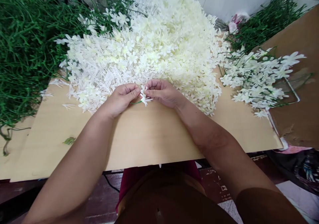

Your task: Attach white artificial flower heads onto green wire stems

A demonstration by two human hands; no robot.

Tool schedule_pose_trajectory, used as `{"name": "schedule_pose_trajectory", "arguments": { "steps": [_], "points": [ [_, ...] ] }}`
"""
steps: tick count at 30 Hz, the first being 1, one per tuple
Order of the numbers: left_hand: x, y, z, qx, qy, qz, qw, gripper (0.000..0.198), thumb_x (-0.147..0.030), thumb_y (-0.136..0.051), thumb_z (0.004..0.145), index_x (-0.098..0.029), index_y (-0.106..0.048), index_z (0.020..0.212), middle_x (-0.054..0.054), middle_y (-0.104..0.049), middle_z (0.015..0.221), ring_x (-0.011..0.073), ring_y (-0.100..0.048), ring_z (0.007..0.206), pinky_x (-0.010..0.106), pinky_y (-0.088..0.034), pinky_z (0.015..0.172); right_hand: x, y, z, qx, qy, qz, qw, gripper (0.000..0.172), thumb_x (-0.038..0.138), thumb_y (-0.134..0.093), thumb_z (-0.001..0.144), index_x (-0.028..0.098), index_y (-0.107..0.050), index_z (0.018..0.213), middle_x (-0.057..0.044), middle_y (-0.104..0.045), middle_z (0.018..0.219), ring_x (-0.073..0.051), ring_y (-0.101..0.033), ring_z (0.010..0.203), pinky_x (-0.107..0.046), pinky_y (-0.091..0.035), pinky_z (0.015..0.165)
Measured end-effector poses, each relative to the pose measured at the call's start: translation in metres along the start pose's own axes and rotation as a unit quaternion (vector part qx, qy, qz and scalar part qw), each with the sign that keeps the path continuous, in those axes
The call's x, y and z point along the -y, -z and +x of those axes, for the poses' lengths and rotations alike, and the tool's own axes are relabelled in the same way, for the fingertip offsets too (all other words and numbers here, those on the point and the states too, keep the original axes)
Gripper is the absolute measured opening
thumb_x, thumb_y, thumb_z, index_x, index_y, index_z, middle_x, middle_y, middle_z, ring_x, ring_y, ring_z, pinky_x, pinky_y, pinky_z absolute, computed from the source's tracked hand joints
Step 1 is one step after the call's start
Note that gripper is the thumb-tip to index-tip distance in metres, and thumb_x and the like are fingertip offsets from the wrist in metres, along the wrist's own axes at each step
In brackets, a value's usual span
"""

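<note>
Tabletop (149, 144), tan, spanning most of the view; entries run from left to right.

Green stem pile (27, 51): large, tangled, artificial-looking, filling the far left and reaching over the tabletop's edge.

Leaf scrap (69, 140): one, green, lying flat, near the left forearm.

Loose white sprigs (68, 106): a few, thin, spread between the green stem pile and the blossom heap.

Left hand (124, 97): thumb and forefinger pinched together on the small flower, at its left side.

Small flower (145, 99): one, white, with a short green stem (136, 102) pointing left; located between the two hands, at the front edge of the blossom heap.

Blossom heap (171, 48): white to pale yellow, very large, piled behind both hands; spiky white pieces mixed in on its left part.

Right hand (163, 92): fingers curled, thumb and forefinger gripping the same flower from its right side.

Flowered stems (259, 77): white blooms on green stems, gathered in a loose bunch right of the heap.

Second stem pile (269, 23): green, behind the bunch.

Brown board (294, 117): upright or tilted, cannot tell; far right, beside the bunch.
</note>
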State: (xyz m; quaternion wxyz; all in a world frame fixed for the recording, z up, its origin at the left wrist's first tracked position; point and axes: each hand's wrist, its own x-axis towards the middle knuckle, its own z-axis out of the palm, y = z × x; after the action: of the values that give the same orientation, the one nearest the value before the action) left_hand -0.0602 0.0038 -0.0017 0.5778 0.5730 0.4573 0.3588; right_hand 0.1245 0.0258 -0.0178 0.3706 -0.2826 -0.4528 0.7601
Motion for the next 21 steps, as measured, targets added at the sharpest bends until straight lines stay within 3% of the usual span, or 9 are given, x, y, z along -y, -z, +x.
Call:
{"name": "schedule_pose_trajectory", "arguments": {
  "steps": [7, 15, 21],
  "points": [
    [0.010, -0.002, 0.003, -0.022, -0.030, 0.066, 0.997, 0.036, -0.046, -0.073, 0.073, -0.019, -0.053, 0.061, -0.003, -0.043, 0.051, 0.0091, -0.034, 0.049, 0.023, -0.025, 0.046, -0.001, -0.007, 0.001, -0.023, -0.007, -0.023, 0.999, 0.028, 0.015, -0.086, 0.055, 0.015, -0.060, 0.067, 0.005, -0.069, 0.057, -0.006, -0.062, 0.054, -0.017, -0.048, 0.056],
    [0.006, -0.009, 0.002, -0.034, -0.038, 0.060, 0.997, 0.038, -0.047, -0.074, 0.074, -0.020, -0.051, 0.060, -0.005, -0.038, 0.050, 0.0099, -0.033, 0.051, 0.022, -0.022, 0.046, -0.007, -0.010, 0.000, -0.063, 0.029, -0.057, 0.996, 0.031, 0.021, -0.086, 0.057, 0.016, -0.057, 0.066, 0.008, -0.063, 0.057, -0.003, -0.056, 0.052, -0.015, -0.044, 0.052],
    [0.005, -0.010, 0.003, -0.039, -0.036, 0.045, 0.998, 0.043, -0.051, -0.075, 0.072, -0.020, -0.048, 0.058, -0.005, -0.037, 0.051, 0.0090, -0.030, 0.051, 0.023, -0.020, 0.046, -0.004, -0.022, 0.001, -0.123, 0.006, -0.043, 0.991, 0.040, 0.024, -0.091, 0.046, 0.017, -0.054, 0.060, 0.008, -0.060, 0.050, -0.004, -0.053, 0.046, -0.016, -0.040, 0.047]
  ]
}}
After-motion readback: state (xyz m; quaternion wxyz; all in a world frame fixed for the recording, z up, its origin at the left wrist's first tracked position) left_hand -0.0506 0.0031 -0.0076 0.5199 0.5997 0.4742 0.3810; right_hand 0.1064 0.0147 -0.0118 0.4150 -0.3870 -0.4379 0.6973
